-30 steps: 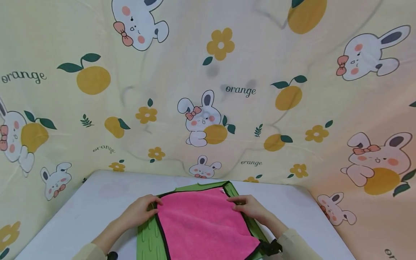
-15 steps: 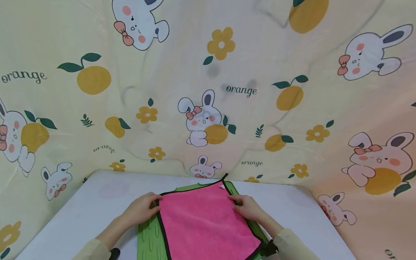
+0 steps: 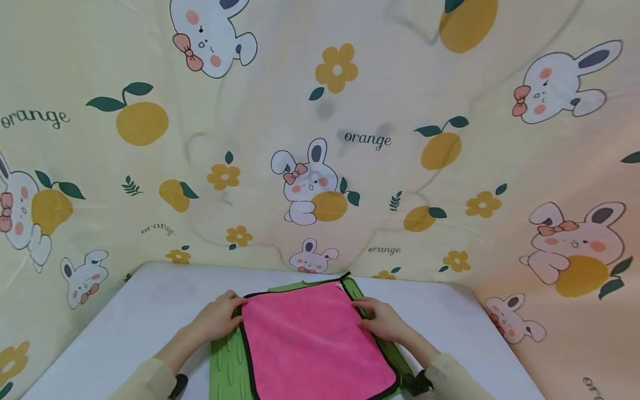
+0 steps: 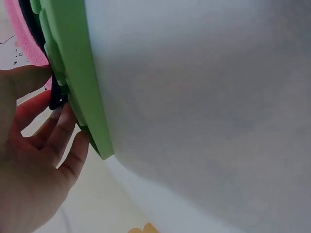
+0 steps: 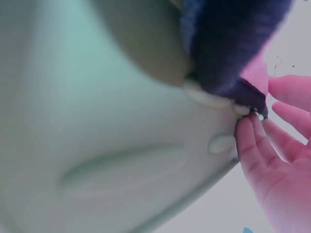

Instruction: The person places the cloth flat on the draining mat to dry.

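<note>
A square pink cloth [image 3: 315, 339] with black edging lies spread over a flat green piece [image 3: 227, 361] patterned with raised oblong ridges. At the cloth's far left corner, my left hand [image 3: 217, 316] pinches the edge between thumb and fingers. My right hand [image 3: 382, 319] pinches the right edge, a little below the far right corner, which has a small white tag. In the left wrist view, the left hand's fingers [image 4: 73, 155] reach along the green side wall. The right wrist view has the right hand [image 5: 282, 170] at the black edging, fingertips against the ridged surface.
The green piece rests on a white table [image 3: 125, 328]. Behind and around the table hangs a cream curtain [image 3: 260, 111] printed with rabbits, oranges and flowers. A black band [image 3: 419, 382] sits at the right sleeve, close to the cloth's near right corner.
The cloth's far right corner has risen past the green piece's far edge. Its near right corner has spread flatter and rounder. Both hands keep their hold with small shifts.
</note>
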A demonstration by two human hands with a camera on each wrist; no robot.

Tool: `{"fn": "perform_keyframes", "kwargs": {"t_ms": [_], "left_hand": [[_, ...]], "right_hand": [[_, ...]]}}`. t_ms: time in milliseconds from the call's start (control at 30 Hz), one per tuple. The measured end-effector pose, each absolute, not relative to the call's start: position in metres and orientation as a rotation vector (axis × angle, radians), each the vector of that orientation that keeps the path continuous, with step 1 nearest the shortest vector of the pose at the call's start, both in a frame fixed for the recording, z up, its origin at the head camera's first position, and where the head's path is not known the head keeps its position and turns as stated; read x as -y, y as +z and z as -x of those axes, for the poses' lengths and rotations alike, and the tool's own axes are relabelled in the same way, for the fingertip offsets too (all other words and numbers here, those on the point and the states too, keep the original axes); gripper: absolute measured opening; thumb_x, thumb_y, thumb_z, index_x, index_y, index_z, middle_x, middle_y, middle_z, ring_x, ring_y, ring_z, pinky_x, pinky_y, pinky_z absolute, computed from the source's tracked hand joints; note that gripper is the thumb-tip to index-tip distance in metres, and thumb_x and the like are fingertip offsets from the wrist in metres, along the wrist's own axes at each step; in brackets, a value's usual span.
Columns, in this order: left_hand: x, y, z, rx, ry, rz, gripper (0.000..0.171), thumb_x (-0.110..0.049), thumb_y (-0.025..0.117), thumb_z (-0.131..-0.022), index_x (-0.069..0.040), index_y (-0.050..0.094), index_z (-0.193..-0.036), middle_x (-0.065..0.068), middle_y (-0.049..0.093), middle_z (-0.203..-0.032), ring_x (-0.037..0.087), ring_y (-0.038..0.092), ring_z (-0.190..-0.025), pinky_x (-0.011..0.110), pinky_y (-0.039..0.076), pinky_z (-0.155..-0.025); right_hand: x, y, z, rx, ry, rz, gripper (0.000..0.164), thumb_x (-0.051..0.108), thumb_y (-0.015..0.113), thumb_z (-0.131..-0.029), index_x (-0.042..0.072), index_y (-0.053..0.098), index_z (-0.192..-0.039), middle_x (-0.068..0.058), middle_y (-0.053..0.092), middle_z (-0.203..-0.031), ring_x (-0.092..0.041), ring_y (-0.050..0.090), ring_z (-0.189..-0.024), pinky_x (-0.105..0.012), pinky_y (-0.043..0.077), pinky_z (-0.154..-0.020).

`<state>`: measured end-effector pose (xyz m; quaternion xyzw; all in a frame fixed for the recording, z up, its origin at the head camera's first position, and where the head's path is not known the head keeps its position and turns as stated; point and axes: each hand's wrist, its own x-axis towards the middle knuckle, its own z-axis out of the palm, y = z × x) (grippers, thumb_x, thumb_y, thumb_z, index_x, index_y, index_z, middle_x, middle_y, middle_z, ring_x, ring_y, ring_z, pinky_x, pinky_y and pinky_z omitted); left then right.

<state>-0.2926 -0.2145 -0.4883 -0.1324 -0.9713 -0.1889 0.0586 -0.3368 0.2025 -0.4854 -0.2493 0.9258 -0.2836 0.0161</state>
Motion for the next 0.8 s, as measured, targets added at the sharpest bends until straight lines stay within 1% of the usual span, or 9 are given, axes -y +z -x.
{"fn": "perform_keyframes", "kwargs": {"t_ms": [33, 133, 233, 300, 367, 433, 500, 667, 800], "left_hand": [[0.215, -0.488, 0.293, 2.939, -0.575, 0.399, 0.039, -0.020, 0.070, -0.085, -0.007, 0.063, -0.121, 0.006, 0.056, -0.106, 0.019, 0.057, -0.091, 0.040, 0.051, -0.077], [0.215, -0.487, 0.291, 2.909, -0.574, 0.409, 0.038, -0.019, 0.071, -0.084, -0.007, 0.064, -0.119, 0.008, 0.055, -0.112, 0.022, 0.057, -0.095, 0.042, 0.050, -0.081], [0.214, -0.485, 0.284, 2.864, -0.577, 0.453, 0.038, -0.018, 0.072, -0.084, -0.007, 0.064, -0.120, 0.010, 0.054, -0.118, 0.026, 0.057, -0.103, 0.044, 0.049, -0.086], [0.212, -0.483, 0.277, 2.821, -0.590, 0.508, 0.039, -0.017, 0.072, -0.084, -0.005, 0.063, -0.120, 0.011, 0.054, -0.119, 0.028, 0.057, -0.106, 0.045, 0.048, -0.089], [0.208, -0.480, 0.269, 2.782, -0.601, 0.576, 0.039, -0.017, 0.071, -0.084, -0.005, 0.063, -0.120, 0.010, 0.054, -0.119, 0.028, 0.057, -0.108, 0.045, 0.048, -0.090], [0.203, -0.477, 0.260, 2.747, -0.600, 0.647, 0.037, -0.018, 0.071, -0.084, -0.005, 0.063, -0.119, 0.007, 0.055, -0.118, 0.025, 0.057, -0.107, 0.043, 0.048, -0.090], [0.198, -0.475, 0.250, 2.723, -0.578, 0.724, 0.035, -0.019, 0.070, -0.085, -0.007, 0.064, -0.116, 0.003, 0.056, -0.117, 0.021, 0.058, -0.106, 0.041, 0.049, -0.089], [0.185, -0.477, 0.226, 2.679, -0.582, 0.964, 0.027, -0.020, 0.069, -0.087, -0.014, 0.064, -0.112, -0.007, 0.056, -0.113, 0.011, 0.057, -0.101, 0.034, 0.051, -0.084], [0.177, -0.480, 0.208, 2.639, -0.681, 1.188, 0.023, -0.023, 0.067, -0.089, -0.019, 0.063, -0.111, -0.011, 0.055, -0.111, 0.006, 0.055, -0.099, 0.029, 0.051, -0.081]], "right_hand": [[-0.204, -0.485, 0.336, -2.872, -0.898, 0.776, 0.046, 0.014, 0.069, -0.085, 0.007, 0.059, -0.128, -0.012, 0.052, -0.135, -0.026, 0.058, -0.106, -0.042, 0.049, -0.086], [-0.209, -0.482, 0.332, -2.868, -0.933, 0.804, 0.046, 0.014, 0.069, -0.084, 0.005, 0.058, -0.128, -0.013, 0.052, -0.135, -0.030, 0.056, -0.114, -0.047, 0.047, -0.090], [-0.214, -0.478, 0.326, -2.844, -0.996, 0.854, 0.045, 0.011, 0.069, -0.084, 0.003, 0.059, -0.127, -0.016, 0.052, -0.134, -0.033, 0.058, -0.109, -0.048, 0.050, -0.086], [-0.216, -0.475, 0.320, -2.818, -1.043, 0.868, 0.042, 0.009, 0.068, -0.085, 0.002, 0.059, -0.125, -0.017, 0.053, -0.133, -0.033, 0.059, -0.106, -0.044, 0.052, -0.082], [-0.219, -0.471, 0.313, -2.795, -1.079, 0.861, 0.039, 0.009, 0.067, -0.086, 0.002, 0.061, -0.123, -0.016, 0.054, -0.132, -0.033, 0.059, -0.105, -0.036, 0.054, -0.078], [-0.222, -0.468, 0.305, -2.781, -1.109, 0.839, 0.034, 0.010, 0.067, -0.087, 0.004, 0.062, -0.120, -0.014, 0.056, -0.129, -0.030, 0.060, -0.102, -0.029, 0.054, -0.073], [-0.225, -0.465, 0.296, -2.780, -1.116, 0.837, 0.030, 0.011, 0.067, -0.087, 0.006, 0.064, -0.117, -0.012, 0.059, -0.123, -0.024, 0.062, -0.096, -0.024, 0.053, -0.069], [-0.234, -0.462, 0.273, -2.757, -1.111, 0.890, 0.025, 0.016, 0.067, -0.088, 0.009, 0.066, -0.112, -0.008, 0.063, -0.109, -0.009, 0.062, -0.082, -0.023, 0.052, -0.065], [-0.241, -0.463, 0.260, -2.696, -1.082, 0.829, 0.025, 0.022, 0.068, -0.088, 0.011, 0.067, -0.110, -0.005, 0.062, -0.102, -0.005, 0.058, -0.076, -0.022, 0.049, -0.061]]}}
